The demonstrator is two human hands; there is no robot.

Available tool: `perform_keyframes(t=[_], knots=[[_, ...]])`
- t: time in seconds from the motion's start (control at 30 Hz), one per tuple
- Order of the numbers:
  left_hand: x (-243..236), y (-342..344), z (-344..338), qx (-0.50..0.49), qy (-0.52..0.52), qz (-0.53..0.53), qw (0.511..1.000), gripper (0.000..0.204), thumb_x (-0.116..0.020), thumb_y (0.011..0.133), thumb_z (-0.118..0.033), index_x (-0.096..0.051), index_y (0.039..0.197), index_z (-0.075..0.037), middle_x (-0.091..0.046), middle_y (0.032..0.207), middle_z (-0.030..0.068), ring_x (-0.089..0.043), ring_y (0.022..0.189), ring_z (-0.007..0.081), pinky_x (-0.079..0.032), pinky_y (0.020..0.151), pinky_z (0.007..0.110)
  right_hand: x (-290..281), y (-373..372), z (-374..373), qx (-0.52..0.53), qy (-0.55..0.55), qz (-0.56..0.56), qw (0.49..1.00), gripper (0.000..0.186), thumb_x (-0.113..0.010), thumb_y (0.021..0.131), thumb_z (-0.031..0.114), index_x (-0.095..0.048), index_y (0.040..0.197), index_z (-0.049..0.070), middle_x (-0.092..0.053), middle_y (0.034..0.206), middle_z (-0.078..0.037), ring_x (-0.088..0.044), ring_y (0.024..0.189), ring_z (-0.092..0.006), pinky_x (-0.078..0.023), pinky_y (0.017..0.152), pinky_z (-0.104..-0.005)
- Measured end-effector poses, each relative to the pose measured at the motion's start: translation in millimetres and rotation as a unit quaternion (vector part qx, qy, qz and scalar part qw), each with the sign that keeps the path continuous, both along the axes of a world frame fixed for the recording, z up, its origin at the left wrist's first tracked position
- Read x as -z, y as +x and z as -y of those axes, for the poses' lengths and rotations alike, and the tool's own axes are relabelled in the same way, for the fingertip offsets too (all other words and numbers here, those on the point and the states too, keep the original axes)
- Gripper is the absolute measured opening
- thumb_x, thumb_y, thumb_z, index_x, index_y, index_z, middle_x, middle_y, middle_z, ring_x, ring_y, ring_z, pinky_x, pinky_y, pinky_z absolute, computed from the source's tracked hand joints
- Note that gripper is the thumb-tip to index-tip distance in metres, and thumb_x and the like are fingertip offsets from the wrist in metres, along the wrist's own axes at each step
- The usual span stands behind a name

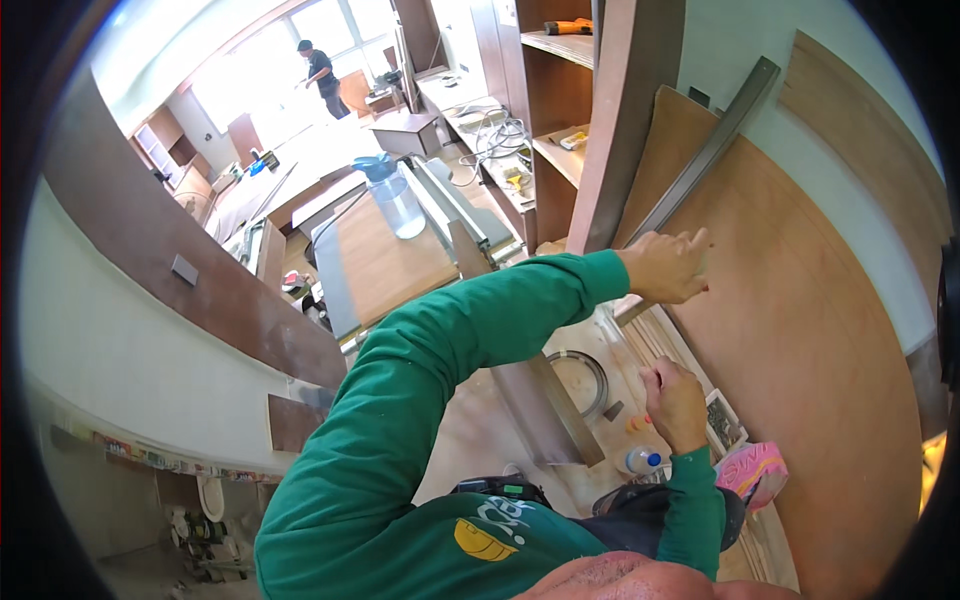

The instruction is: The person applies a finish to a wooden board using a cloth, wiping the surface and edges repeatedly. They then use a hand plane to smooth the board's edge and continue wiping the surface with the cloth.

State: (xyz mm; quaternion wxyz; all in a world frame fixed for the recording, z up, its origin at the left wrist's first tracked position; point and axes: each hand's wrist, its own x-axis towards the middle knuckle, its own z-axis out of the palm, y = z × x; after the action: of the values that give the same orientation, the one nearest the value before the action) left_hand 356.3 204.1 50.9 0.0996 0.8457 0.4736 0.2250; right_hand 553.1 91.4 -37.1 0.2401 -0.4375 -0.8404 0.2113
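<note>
My left arm, in a green sleeve, reaches across to the right. At its end my left hand [668, 266] is closed, its fingers curled in front of a large plywood sheet [800, 300]; what is in them, if anything, is hidden. A long grey-brown strip [705, 150] leans across the sheet, its lower end behind that hand. Closer to my body my right hand [676, 402] makes a fist beside the sheet's lower edge, and I cannot make out anything in it. Beneath my left forearm runs a brown board [545, 410].
On the floor are a coiled cable [600, 385], a blue-capped bottle [642, 460] and a pink bag [755, 472]. A water jug [395, 200] stands on a table saw [390, 255]. Open shelves [560, 110] rise ahead. Far off, a person [320, 78] stands near the windows.
</note>
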Motion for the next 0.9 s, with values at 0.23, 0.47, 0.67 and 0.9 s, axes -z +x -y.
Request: perform_keyframes(t=[0.23, 0.47, 0.67, 0.9], knots=[[5.9, 5.2, -3.0, -0.001, -0.017, 0.108, 0.994, 0.061, -0.073, 0.099, -0.034, -0.041, 0.136, 0.002, -0.066, 0.111, 0.031, -0.069, 0.103, 0.0483, -0.054, 0.091, 0.055, -17.5, -4.8, -7.5, 0.056, 0.072, -0.081, 0.992, 0.026, -0.065, 0.104, 0.024, -0.061, 0.09, 0.001, -0.068, 0.089, -0.025, -0.066, 0.084, -0.0484, -0.05, 0.071, -0.0547], [-3.1, 5.2, 6.1, 0.059, -0.066, 0.182, 0.979, 0.058, -0.077, 0.097, -0.032, -0.042, 0.132, -0.002, -0.066, 0.1, 0.0213, -0.068, 0.096, 0.0358, -0.053, 0.088, 0.047, -40.1, 22.9, -29.3, 0.171, 0.142, -0.157, 0.962, 0.035, -0.058, 0.112, 0.023, -0.058, 0.087, -0.002, -0.055, 0.072, -0.021, -0.054, 0.063, -0.036, -0.044, 0.06, -0.0467], [-13.2, 15.9, 21.1, 0.115, -0.11, 0.204, 0.966, 0.042, -0.078, 0.094, -0.028, -0.052, 0.116, -0.004, -0.068, 0.088, 0.0155, -0.071, 0.083, 0.0305, -0.055, 0.078, 0.044, -34.1, 29.8, -40.7, 0.201, -0.032, -0.353, 0.913, 0.038, -0.059, 0.113, 0.031, -0.062, 0.089, 0.002, -0.054, 0.07, -0.002, -0.051, 0.06, -0.0089, -0.043, 0.054, -0.028], [-16.2, 21.8, 32.0, 0.172, -0.024, 0.15, 0.973, 0.025, -0.08, 0.091, -0.026, -0.068, 0.101, -0.007, -0.075, 0.1, 0.0115, -0.075, 0.091, 0.0329, -0.058, 0.079, 0.045, -19.6, 27.9, -45.9, 0.144, -0.126, -0.468, 0.863, 0.026, -0.061, 0.112, 0.026, -0.07, 0.108, 0.002, -0.062, 0.081, 0.0, -0.053, 0.064, -0.0064, -0.045, 0.058, -0.0221]])
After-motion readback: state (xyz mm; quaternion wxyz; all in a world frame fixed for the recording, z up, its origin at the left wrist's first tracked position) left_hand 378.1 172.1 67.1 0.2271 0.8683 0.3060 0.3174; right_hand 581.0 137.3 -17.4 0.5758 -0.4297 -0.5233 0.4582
